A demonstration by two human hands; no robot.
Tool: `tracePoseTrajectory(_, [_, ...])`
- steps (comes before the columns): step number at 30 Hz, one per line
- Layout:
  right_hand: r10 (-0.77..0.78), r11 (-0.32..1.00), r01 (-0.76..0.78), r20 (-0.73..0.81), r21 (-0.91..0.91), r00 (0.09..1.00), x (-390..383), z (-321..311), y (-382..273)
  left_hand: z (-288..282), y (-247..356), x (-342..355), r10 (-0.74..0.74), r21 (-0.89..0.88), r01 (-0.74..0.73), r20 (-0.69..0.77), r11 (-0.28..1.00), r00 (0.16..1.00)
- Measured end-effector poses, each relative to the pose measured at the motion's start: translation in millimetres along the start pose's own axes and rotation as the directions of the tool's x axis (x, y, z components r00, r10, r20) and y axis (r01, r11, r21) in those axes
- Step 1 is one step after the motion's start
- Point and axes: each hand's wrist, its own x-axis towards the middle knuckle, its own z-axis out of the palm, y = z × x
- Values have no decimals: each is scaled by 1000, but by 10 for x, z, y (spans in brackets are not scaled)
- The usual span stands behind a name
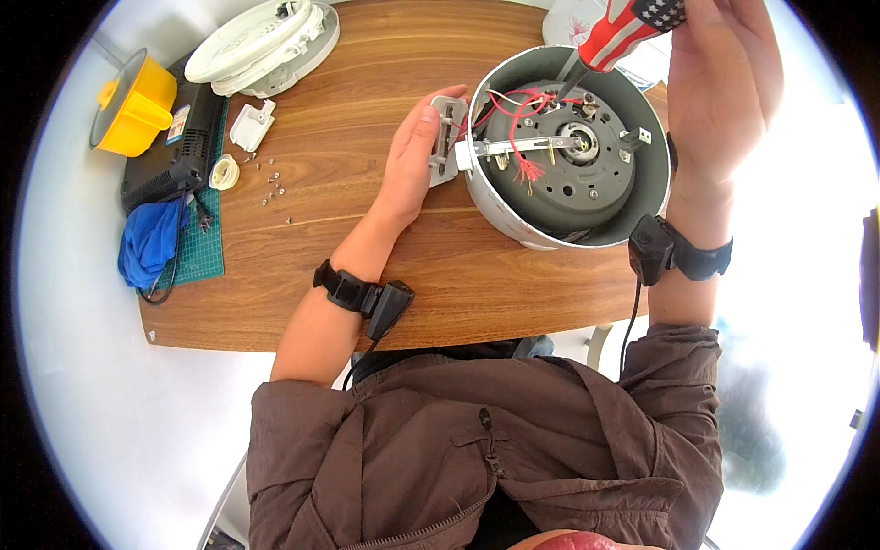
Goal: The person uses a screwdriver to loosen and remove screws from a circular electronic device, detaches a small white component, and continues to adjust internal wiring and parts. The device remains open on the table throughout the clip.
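Observation:
An open appliance body (pixel 566 215), a pale round shell with a grey metal plate (pixel 596 174) and red wires (pixel 519 137) inside, rests on the wooden table (pixel 312 165). My right hand (pixel 720 92) is closed on a screwdriver (pixel 605 46) with a flag-patterned handle; its shaft points down among the wires and terminals at the plate's upper part, where the exact contact is too small to tell. Against the shell's left side, my left hand (pixel 414 158) grips a white plastic piece (pixel 448 139) beside the wires, with a metal strip (pixel 513 147) crossing the plate nearby.
At the left are white round parts (pixel 261 50), a small white piece (pixel 250 126), a cream ring (pixel 225 172), several screws (pixel 275 188), a yellow container (pixel 137 115), a black case (pixel 156 179), a green mat (pixel 202 257) and a blue cloth (pixel 148 243). A white item (pixel 564 23) sits behind the shell.

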Motion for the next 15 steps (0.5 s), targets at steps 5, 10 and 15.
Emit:
tracePoseTrajectory(5, [-96, 981, 116, 132, -156, 987, 30, -226, 56, 40, 1, 18, -10, -17, 11, 19, 1000, 1000])
tracePoseTrajectory(10, [60, 984, -91, -195, -152, 979, -5, 227, -82, -11, -6, -11, -10, -23, 10, 2, 1000, 1000])
tracePoseTrajectory(15, [131, 979, -149, 132, 138, 983, 3, -342, 100, 85, -11, 35, -4, -49, 6, 34, 999, 999])
